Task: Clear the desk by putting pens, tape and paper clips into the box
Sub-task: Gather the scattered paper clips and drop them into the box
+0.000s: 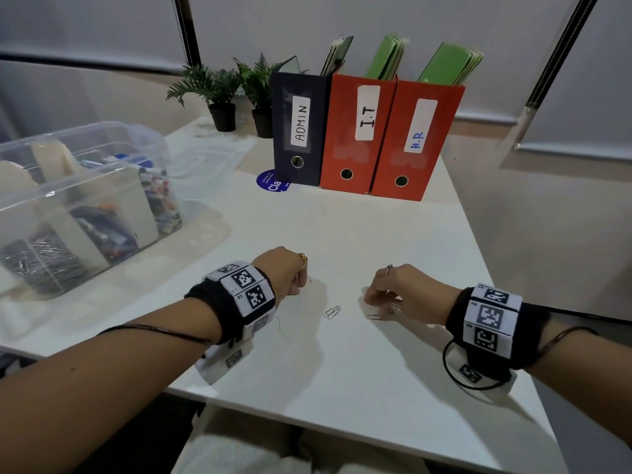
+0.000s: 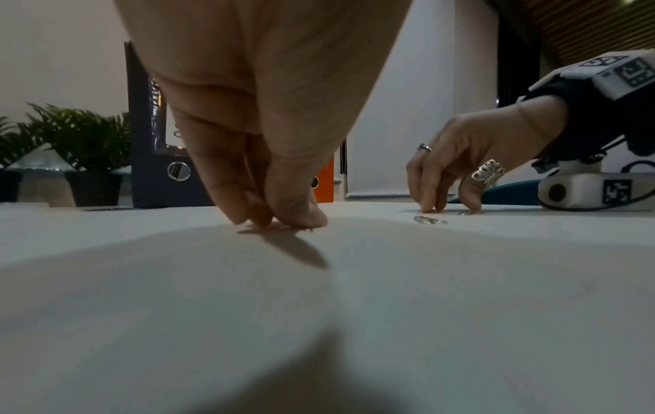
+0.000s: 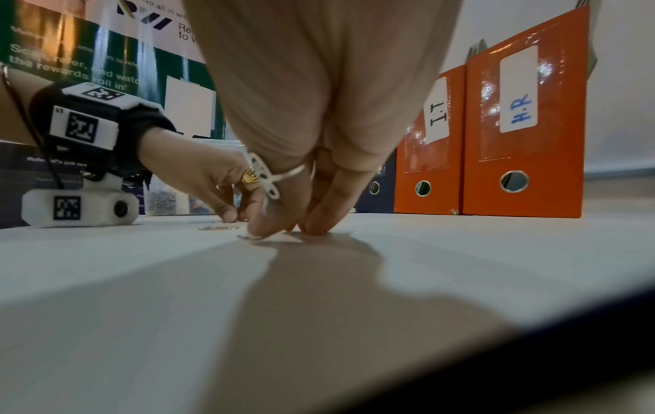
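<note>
Small silver wire paper clips [image 1: 332, 312] are flanked by the left hand [image 1: 286, 272] and right hand [image 1: 403, 291] (fingertips pinched at the white desk [image 1: 376, 227]; whether anything is gripped cannot be told).

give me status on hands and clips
Both hands down, left hand and right hand pinching at desk. Loose paper clips between them. Box left, unobstructed.

Worktop [image 1: 359, 227]: smooth white laminate look, faint sheen. Paper clips [image 1: 332, 312]: thin bright metal wire. Box [image 1: 102, 138]: clear glossy plastic, contents visible through walls. Red file boxes [image 1: 393, 138]: card, glossy film catching glare; white paper labels. Navy file box [image 1: 297, 128]: matt card, metal-ringed finger hole. Folders [image 1: 444, 63]: matt green paper. Wrist bands [image 1: 492, 323]: black cloth, matt white printed tags. Rings on right hand [image 1: 403, 292]: silver metal.
</note>
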Demonstrator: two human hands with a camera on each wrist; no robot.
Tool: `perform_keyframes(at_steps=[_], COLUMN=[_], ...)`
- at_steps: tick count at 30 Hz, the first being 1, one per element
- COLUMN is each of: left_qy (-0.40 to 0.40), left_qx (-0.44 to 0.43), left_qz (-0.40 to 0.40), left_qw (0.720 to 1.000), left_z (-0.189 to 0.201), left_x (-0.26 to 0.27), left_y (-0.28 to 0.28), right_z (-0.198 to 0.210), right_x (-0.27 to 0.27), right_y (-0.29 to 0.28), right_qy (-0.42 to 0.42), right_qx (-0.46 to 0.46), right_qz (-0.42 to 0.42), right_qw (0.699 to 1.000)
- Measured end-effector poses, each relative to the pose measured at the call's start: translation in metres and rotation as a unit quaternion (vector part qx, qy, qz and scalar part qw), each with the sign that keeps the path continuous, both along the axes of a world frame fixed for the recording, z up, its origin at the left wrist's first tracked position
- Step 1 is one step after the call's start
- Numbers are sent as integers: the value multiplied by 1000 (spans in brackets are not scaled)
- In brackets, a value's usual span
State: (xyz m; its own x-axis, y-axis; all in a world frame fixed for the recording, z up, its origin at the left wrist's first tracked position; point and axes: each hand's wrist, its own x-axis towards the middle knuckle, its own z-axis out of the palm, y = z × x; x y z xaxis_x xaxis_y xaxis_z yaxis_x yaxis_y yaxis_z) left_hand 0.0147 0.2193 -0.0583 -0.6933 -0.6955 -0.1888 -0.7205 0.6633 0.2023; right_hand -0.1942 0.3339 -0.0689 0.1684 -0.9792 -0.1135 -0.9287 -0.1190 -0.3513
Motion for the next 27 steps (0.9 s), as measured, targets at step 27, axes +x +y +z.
perform_keyframes(at_steps=[27], left_qy=[119], left_qx=[26], left_qz=[77], left_qw=[990], left_z=[-6], left_x=[-5], left_y=[-2], right_z=[-2], right_x=[4], right_y=[5], right_qy=[-18], right_qx=[-34], right_qz=[-57], right_qw=[998])
